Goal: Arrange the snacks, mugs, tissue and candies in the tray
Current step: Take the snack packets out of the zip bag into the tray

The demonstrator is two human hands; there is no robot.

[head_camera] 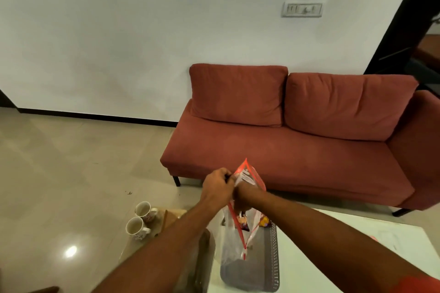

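A clear zip bag with a red seal (247, 181) hangs open above a grey perforated tray (273, 257) on the white table. My left hand (217, 188) grips the bag's left rim and holds it up. My right hand (240, 204) reaches down inside the bag, and its fingers are hidden by the plastic. Colourful wrapped candies (244, 222) show at the bag's lower part and at the tray's far end (264, 222). Two patterned mugs (140, 220) stand side by side on a low wooden surface to the left.
A red sofa (297, 138) stands against the white wall behind the table. The white table (345, 245) reaches to the right, with a small pink item (373, 236) on it. Glossy floor tiles lie to the left.
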